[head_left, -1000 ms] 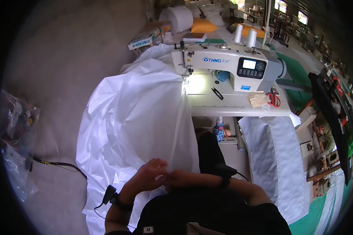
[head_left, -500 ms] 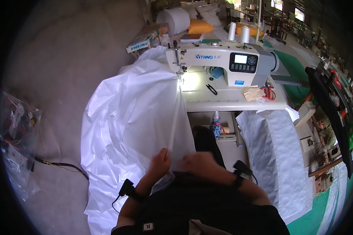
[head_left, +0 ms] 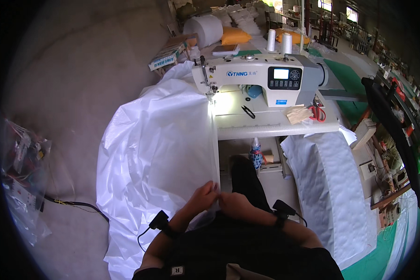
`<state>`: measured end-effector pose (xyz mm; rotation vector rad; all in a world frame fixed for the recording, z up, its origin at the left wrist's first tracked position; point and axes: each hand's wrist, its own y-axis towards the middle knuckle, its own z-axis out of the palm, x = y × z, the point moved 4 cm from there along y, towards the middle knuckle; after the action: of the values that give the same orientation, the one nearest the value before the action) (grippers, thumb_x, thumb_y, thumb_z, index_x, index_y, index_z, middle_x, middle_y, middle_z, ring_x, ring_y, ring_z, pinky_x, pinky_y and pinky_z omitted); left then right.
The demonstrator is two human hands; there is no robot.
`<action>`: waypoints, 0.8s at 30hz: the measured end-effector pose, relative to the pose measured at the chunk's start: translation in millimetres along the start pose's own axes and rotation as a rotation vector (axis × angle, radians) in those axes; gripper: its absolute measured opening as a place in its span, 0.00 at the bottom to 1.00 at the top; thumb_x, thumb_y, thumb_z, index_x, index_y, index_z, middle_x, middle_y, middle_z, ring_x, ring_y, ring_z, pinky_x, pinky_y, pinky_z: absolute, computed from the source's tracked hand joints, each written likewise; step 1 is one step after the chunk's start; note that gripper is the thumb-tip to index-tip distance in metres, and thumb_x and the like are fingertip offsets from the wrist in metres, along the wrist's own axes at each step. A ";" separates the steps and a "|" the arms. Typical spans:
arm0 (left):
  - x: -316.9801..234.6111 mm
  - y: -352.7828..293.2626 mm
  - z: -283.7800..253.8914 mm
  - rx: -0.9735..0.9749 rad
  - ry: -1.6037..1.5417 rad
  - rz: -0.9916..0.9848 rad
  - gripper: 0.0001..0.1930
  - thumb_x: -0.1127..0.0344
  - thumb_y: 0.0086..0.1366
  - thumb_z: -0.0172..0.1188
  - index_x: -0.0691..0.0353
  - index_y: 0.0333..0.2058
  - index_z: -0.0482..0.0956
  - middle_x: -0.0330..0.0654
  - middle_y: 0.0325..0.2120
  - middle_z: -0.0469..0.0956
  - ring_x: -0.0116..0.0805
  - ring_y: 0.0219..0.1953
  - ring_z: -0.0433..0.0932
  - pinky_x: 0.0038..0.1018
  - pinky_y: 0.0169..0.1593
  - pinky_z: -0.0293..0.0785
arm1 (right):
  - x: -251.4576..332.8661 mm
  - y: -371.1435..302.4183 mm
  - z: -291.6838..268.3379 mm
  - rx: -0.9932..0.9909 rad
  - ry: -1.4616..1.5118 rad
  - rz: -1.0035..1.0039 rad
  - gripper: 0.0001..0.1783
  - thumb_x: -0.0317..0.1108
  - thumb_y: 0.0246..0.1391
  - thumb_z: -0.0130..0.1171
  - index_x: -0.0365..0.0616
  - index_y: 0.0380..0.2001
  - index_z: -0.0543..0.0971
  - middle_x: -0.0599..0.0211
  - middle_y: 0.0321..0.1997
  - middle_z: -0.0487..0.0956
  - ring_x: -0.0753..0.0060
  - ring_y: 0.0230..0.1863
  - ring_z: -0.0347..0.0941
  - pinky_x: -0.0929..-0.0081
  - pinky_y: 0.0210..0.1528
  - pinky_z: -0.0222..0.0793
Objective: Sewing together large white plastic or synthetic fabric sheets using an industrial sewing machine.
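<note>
A large sheet of thin white plastic-like fabric [head_left: 154,135] spills off the left of the sewing machine [head_left: 247,77] down toward my lap. Its right edge runs in a straight line from under the lit needle to my hands. My left hand [head_left: 203,196] is closed on that edge, fingertips pinched together. Right beside it, my right hand [head_left: 235,204] is closed at the same edge, its fingertips partly hidden. The two hands nearly touch. On the machine bed lie black thread snips [head_left: 248,112] and red-handled scissors [head_left: 318,113].
Stacked white panels [head_left: 331,191] hang over the table's front at right. A spray bottle [head_left: 255,154] stands below the machine bed. Two white thread cones [head_left: 286,43] stand behind the machine. A bag of cables [head_left: 25,172] lies at far left.
My right hand has come left to meet my left hand, which moved slightly right. The fabric edge between needle and hands is now straighter and more upright. The view has shifted a little.
</note>
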<state>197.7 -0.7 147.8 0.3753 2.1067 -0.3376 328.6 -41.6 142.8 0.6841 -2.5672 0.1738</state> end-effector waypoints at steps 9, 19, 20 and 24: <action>16.8 -11.0 -22.8 -0.062 0.061 -0.068 0.13 0.63 0.60 0.54 0.69 0.26 0.68 0.53 0.19 0.70 0.42 0.24 0.74 0.38 0.30 0.70 | 14.9 15.3 -12.4 0.090 -0.021 -0.225 0.10 0.30 0.55 0.50 0.36 0.35 0.76 0.58 0.30 0.79 0.65 0.30 0.79 0.71 0.32 0.76; -34.0 -45.8 -82.3 -0.307 0.482 0.328 0.05 0.70 0.56 0.55 0.62 0.24 0.71 0.46 0.23 0.72 0.44 0.28 0.75 0.35 0.29 0.71 | -28.1 261.2 91.0 0.113 0.727 -0.368 0.17 0.37 0.57 0.56 0.41 0.48 0.74 0.61 0.41 0.80 0.64 0.42 0.77 0.72 0.43 0.74; -39.9 -46.8 -92.5 -0.310 0.631 0.407 0.04 0.73 0.53 0.56 0.58 0.23 0.71 0.43 0.22 0.72 0.40 0.28 0.75 0.34 0.27 0.72 | -12.5 273.0 100.7 0.072 0.762 -0.359 0.16 0.37 0.57 0.55 0.41 0.47 0.75 0.61 0.40 0.80 0.63 0.41 0.77 0.71 0.43 0.74; -58.5 -41.6 -147.4 -0.295 0.781 0.369 0.05 0.74 0.53 0.56 0.56 0.22 0.71 0.41 0.18 0.69 0.42 0.19 0.73 0.35 0.22 0.69 | -10.7 302.3 117.3 -0.064 1.006 -0.265 0.14 0.37 0.57 0.55 0.41 0.43 0.77 0.62 0.38 0.81 0.59 0.38 0.78 0.69 0.40 0.75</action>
<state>99.0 9.4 278.3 0.7953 2.7124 0.4032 137.9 197.4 34.5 0.6693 -1.5061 0.2621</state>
